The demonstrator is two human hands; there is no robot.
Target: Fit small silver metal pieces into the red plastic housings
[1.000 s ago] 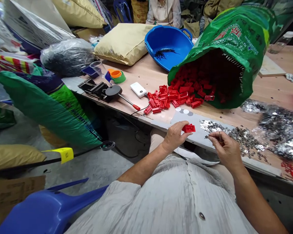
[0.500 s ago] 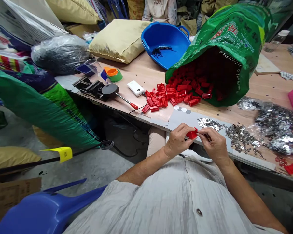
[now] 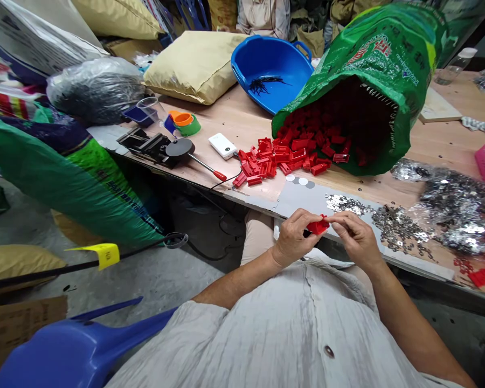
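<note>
My left hand (image 3: 294,237) is closed around a small red plastic housing (image 3: 318,224) just above the table's front edge. My right hand (image 3: 356,237) is at the other side of the housing. Its index finger reaches out and touches the housing's right end, while the thumb stays a little apart below. Whether a tiny part lies under that fingertip cannot be made out. Beyond the hands, small shiny metal pieces (image 3: 347,204) and a darker pile of metal pieces (image 3: 400,229) lie on the table. More red housings (image 3: 262,161) spill from a green woven sack (image 3: 372,70).
A black hand press (image 3: 157,148) with a red-tipped lever stands at the left, beside a white power bank (image 3: 223,145). At the back are a blue basin (image 3: 281,62) and a tan sack (image 3: 194,64). Plastic bags of metal pieces (image 3: 456,210) lie right. A blue stool (image 3: 64,350) is lower left.
My right hand's index finger has straightened against the red housing, and its thumb has drawn away from the pinch. My left hand keeps hold of the housing. The view has shifted slightly.
</note>
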